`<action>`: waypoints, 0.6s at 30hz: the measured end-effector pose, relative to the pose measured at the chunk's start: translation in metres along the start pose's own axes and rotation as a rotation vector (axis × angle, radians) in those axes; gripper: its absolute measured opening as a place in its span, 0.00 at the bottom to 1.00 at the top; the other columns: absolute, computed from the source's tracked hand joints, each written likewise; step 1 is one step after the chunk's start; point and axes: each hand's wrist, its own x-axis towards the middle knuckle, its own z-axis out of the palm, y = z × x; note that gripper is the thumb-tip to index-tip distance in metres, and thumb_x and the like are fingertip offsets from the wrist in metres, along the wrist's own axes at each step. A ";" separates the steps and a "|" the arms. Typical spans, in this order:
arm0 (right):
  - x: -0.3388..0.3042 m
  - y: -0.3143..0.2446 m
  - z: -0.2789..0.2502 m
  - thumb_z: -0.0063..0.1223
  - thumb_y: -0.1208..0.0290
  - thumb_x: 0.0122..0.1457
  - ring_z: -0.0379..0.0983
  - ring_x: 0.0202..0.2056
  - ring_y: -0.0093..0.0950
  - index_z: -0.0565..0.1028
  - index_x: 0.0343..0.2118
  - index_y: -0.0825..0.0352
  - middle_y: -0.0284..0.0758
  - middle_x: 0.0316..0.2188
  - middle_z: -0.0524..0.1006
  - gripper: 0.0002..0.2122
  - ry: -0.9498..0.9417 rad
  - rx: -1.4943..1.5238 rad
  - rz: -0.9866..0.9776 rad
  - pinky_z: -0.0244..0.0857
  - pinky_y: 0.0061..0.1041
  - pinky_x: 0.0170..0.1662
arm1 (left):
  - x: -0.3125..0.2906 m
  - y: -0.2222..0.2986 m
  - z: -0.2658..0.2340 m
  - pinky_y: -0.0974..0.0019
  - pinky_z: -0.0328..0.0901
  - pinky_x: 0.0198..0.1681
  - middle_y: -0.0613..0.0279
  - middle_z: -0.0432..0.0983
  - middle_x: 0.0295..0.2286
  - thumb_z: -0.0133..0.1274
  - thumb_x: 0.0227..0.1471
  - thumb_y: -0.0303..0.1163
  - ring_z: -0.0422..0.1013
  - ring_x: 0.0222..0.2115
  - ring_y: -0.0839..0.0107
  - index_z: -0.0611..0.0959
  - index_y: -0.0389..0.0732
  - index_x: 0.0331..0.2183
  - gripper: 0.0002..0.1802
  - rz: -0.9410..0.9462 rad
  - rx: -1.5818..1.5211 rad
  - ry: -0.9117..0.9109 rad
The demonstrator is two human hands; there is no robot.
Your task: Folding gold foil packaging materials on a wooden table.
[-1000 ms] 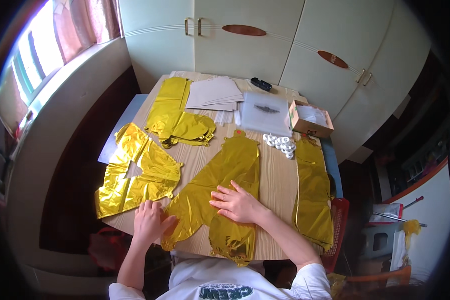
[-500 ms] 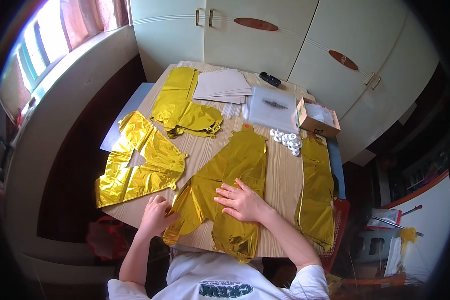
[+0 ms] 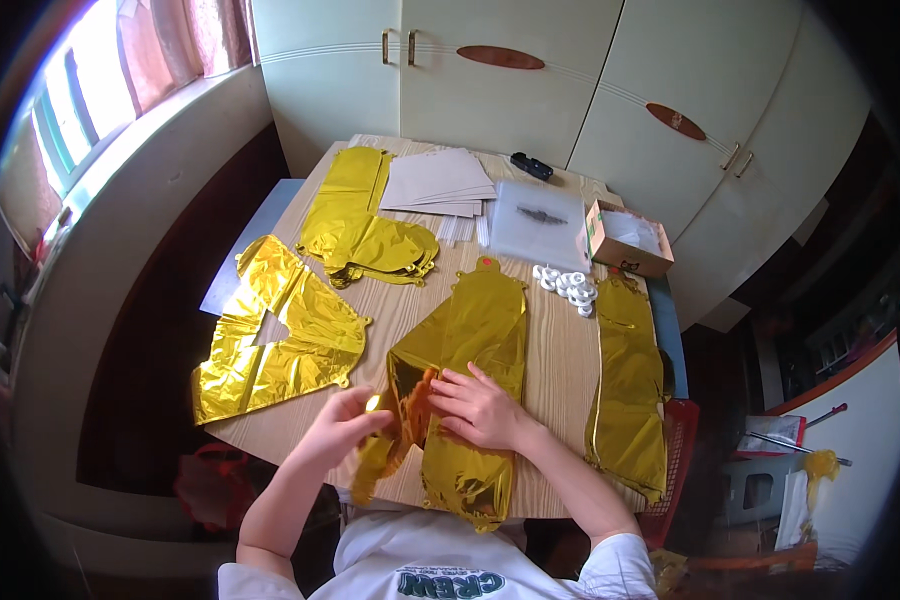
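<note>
The centre foil [image 3: 488, 320] lies on the table [image 3: 560, 385] in front of the person, under and between both hands. Its long axis runs from the near table edge toward the far side; a red dot [image 3: 486, 262] marks the far end.

The left leg [image 3: 408, 415] of the foil branches toward the near left. Part of it is raised and bent, and stands between the two hands. The left hand [image 3: 345, 425] is nearer to the outer edge of this leg; the main strip lies to that hand's right.

Left hand: thumb and fingertips are drawn together and appear to pinch the foil edge. The exact contact is partly hidden.

Right hand: palm down, fingers extended and slightly spread, resting on the main strip beside the bend. It grips nothing.

Containers: the box [image 3: 598, 238], at the far right of the table, has no lid over it and contains white, thin-looking material [image 3: 632, 232]. A clear plastic stack [image 3: 518, 245] lies flat to the left of the box, with a dark mark near its middle; whether it holds anything cannot be told.

Surrounding items: the left foil [image 3: 315, 355], with a triangular hole; the rear foils [image 3: 345, 210]; the right foil [image 3: 630, 400]; grey cards [image 3: 435, 182]; and white rings [image 3: 570, 287] in front of the box.
</note>
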 end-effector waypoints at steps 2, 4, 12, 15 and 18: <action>0.000 -0.003 -0.004 0.53 0.61 0.61 0.69 0.56 0.36 0.76 0.49 0.63 0.37 0.52 0.75 0.16 0.072 0.163 0.124 0.59 0.43 0.59 | 0.007 0.004 0.019 0.78 0.62 0.26 0.74 0.75 0.28 0.59 0.54 0.27 0.70 0.26 0.85 0.79 0.38 0.40 0.10 -0.020 0.137 -0.102; 0.003 -0.011 -0.013 0.53 0.62 0.62 0.72 0.52 0.38 0.75 0.48 0.66 0.38 0.49 0.76 0.16 0.078 0.408 0.322 0.63 0.40 0.56 | 0.016 -0.002 0.035 0.74 0.60 0.23 0.71 0.72 0.21 0.59 0.54 0.34 0.67 0.22 0.83 0.77 0.35 0.34 0.12 0.085 0.330 -0.160; 0.006 -0.002 -0.001 0.56 0.69 0.56 0.68 0.54 0.37 0.73 0.49 0.64 0.38 0.49 0.74 0.17 0.108 -0.036 0.080 0.61 0.38 0.58 | 0.014 0.009 0.057 0.66 0.58 0.19 0.62 0.64 0.13 0.59 0.52 0.38 0.60 0.14 0.77 0.74 0.33 0.25 0.17 0.237 0.672 -0.132; 0.017 0.007 0.012 0.55 0.69 0.57 0.68 0.55 0.35 0.74 0.48 0.64 0.37 0.50 0.75 0.16 0.088 -0.118 0.023 0.59 0.39 0.59 | 0.011 0.002 0.042 0.73 0.59 0.22 0.70 0.70 0.21 0.58 0.54 0.32 0.60 0.22 0.86 0.78 0.32 0.32 0.12 0.123 0.607 -0.115; 0.020 0.018 0.021 0.55 0.68 0.57 0.69 0.53 0.32 0.76 0.46 0.63 0.34 0.47 0.76 0.15 0.020 -0.131 0.011 0.57 0.40 0.60 | 0.004 -0.004 0.039 0.75 0.59 0.24 0.75 0.69 0.24 0.57 0.55 0.30 0.61 0.25 0.87 0.79 0.32 0.33 0.09 0.124 0.475 -0.124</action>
